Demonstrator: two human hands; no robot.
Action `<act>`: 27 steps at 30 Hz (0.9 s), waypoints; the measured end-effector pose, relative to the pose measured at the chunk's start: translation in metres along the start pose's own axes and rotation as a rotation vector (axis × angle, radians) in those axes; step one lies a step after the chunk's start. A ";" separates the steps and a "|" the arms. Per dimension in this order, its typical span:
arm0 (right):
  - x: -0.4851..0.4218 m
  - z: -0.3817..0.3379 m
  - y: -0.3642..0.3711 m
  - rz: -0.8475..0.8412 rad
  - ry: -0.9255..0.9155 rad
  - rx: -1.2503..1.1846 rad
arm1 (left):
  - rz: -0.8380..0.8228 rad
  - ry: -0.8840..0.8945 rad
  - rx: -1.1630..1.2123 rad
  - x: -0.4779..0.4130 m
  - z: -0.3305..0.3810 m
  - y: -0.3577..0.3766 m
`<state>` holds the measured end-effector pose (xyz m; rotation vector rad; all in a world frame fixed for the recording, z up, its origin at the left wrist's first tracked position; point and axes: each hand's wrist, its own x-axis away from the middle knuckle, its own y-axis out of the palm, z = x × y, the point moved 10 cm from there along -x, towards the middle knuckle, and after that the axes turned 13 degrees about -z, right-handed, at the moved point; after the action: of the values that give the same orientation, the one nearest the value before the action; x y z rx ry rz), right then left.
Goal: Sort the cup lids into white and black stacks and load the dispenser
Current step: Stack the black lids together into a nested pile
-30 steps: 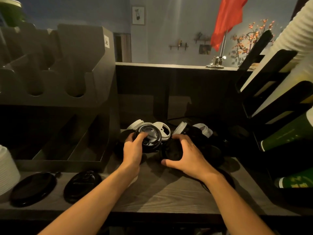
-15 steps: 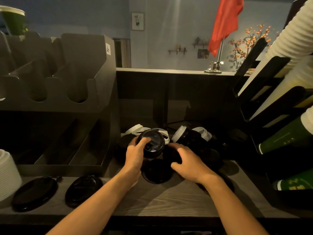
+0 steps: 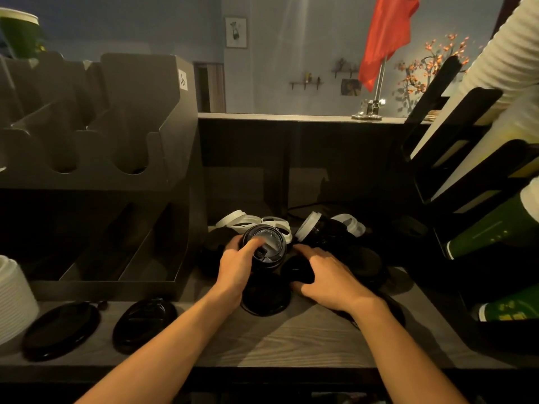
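Sorting black: your left hand (image 3: pixel 235 271) grips the stack (image 3: pixel 272 248), right hand (image 3: pixel 331 277) curls round a lid (image 3: pixel 298 272); nest it next.

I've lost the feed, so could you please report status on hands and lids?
Left hand grips black lid stack. Right hand over loose black lids, grip unclear. White lids unsorted behind.

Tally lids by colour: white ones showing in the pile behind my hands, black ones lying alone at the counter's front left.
white lids: 4 showing
black lids, lying alone: 2
Total: 6
Other black ones are too dim to count.
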<state>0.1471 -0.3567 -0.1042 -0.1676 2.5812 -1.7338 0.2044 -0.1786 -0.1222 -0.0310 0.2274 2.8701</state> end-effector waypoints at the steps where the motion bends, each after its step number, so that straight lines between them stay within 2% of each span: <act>1: 0.001 -0.001 -0.006 0.037 -0.012 -0.040 | 0.003 0.002 -0.001 0.000 0.000 -0.001; 4: 0.006 -0.006 -0.021 0.160 -0.053 -0.148 | 0.010 0.011 -0.002 0.000 0.001 -0.002; 12: 0.014 -0.006 -0.041 0.384 -0.075 -0.180 | 0.040 0.026 0.014 -0.001 0.000 -0.009; 20: 0.015 -0.007 -0.038 0.350 -0.192 -0.387 | 0.029 -0.036 0.062 -0.002 -0.005 -0.009; 27: 0.014 0.008 -0.043 0.417 -0.201 -0.693 | -0.049 -0.022 0.052 -0.007 -0.002 -0.008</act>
<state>0.1374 -0.3818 -0.0666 0.1678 2.6858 -0.6243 0.2135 -0.1726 -0.1251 0.0049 0.2924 2.8135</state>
